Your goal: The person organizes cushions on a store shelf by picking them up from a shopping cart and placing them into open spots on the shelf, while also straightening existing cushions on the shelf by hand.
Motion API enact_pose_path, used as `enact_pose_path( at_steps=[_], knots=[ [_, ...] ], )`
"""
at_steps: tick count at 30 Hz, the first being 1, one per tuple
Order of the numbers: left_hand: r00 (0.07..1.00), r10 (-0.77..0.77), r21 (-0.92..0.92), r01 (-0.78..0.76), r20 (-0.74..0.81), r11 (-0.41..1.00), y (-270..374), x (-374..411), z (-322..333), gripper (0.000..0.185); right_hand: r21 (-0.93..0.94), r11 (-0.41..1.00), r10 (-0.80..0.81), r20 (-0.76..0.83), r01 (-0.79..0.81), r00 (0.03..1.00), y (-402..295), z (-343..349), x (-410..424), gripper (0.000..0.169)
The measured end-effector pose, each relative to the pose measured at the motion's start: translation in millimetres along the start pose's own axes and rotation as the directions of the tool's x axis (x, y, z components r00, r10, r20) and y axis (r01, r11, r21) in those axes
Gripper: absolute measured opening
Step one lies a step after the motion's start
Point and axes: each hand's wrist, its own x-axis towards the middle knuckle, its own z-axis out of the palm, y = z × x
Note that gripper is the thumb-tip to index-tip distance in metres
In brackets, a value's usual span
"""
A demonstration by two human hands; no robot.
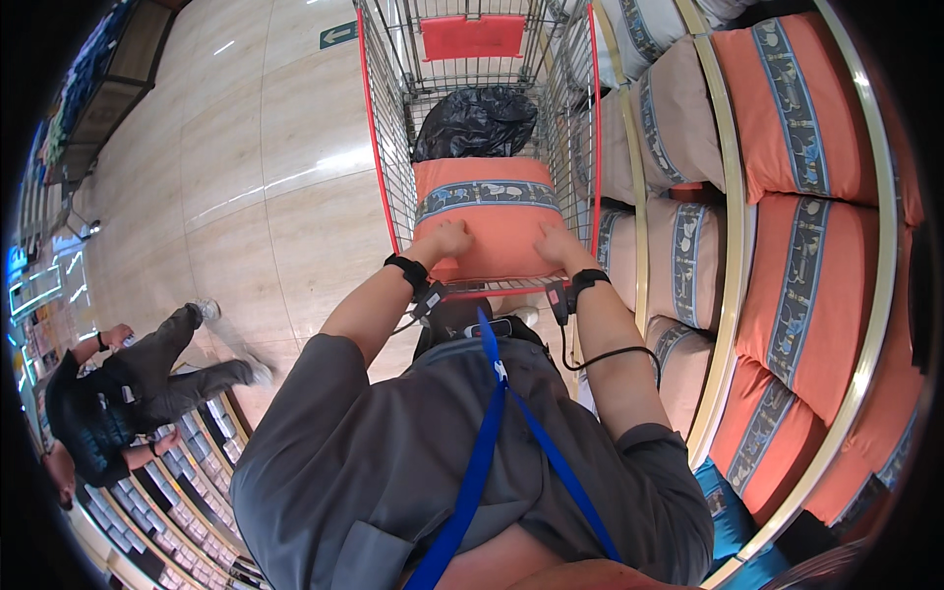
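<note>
An orange pillow with a dark patterned band across it lies at the near end of a wire shopping cart. My left hand has its curled fingers on the left part of the pillow, below the band. On the pillow's right part, my right hand takes hold in the same way, fingers bent against the fabric. Behind the pillow, a crumpled black plastic bag sits deeper in the cart. The pillow's underside and some of my fingertips are hidden.
Shelves with gold-coloured edges stand close on the right, stacked with orange pillows and beige pillows. A person walks on the tiled floor at the left, beside racks of small packs.
</note>
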Motion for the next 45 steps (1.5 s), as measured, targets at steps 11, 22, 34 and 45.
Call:
enact_pose_path(
  at_steps=[11,22,34,45],
  knots=[
    [0.986,0.164,-0.241,-0.169,-0.038,0.956,50,-28,1,0.042,0.172,0.973,-0.151,-0.023,0.152,0.988,0,-34,-62,0.054],
    [0.768,0.622,-0.435,-0.617,-0.152,0.656,314,-125,20,0.02,0.295,0.836,-0.001,-0.843,0.464,0.538,45,-199,-343,0.031],
    [-0.057,0.793,-0.086,-0.987,-0.606,-0.137,706,-261,-59,0.055,0.141,0.99,0.104,-0.687,0.008,-0.719,156,-343,-637,0.096],
    [0.206,0.837,-0.468,-0.881,-0.507,-0.067,791,-258,-120,0.011,0.163,0.875,0.399,-0.775,0.455,-0.49,226,-388,-624,0.104]
  ],
)
